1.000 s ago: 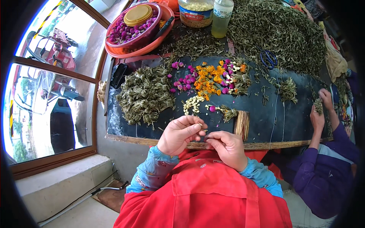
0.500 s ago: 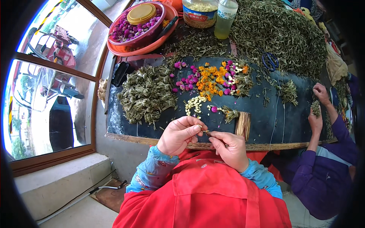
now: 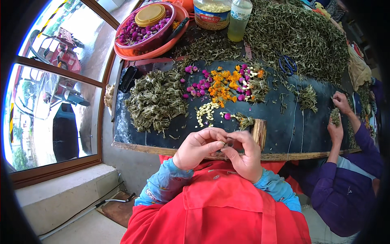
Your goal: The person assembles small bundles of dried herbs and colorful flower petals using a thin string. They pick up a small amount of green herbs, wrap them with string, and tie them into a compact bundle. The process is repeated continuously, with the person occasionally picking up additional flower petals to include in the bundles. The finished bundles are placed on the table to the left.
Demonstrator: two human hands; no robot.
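Just off the table's front edge, my left hand (image 3: pixel 201 148) and my right hand (image 3: pixel 245 156) meet fingertip to fingertip. Both are pinched round something small and dark, mostly hidden by the fingers, whose kind I cannot make out. Beyond them on the dark table lie pale buds (image 3: pixel 206 112). Further back are orange dried flowers (image 3: pixel 222 85) and purple globe flowers (image 3: pixel 199 87). A small tied herb bundle (image 3: pixel 245 120) with a purple flower at its left end rests beside a wooden block (image 3: pixel 258 134).
Left stands a heap of tied herb bundles (image 3: pixel 156 101). Behind are a basin (image 3: pixel 172 30) of purple flowers, a plastic jar (image 3: pixel 211 18), a bottle (image 3: pixel 239 22) and a loose herb pile (image 3: pixel 292 36) with blue scissors (image 3: pixel 288 65). At right, a co-worker's hands (image 3: pixel 336 128) hold a herb bundle.
My hands have drawn closer together. The right fingers have lifted and now meet the left fingertips, covering most of the small thing between them. The table things lie as before.
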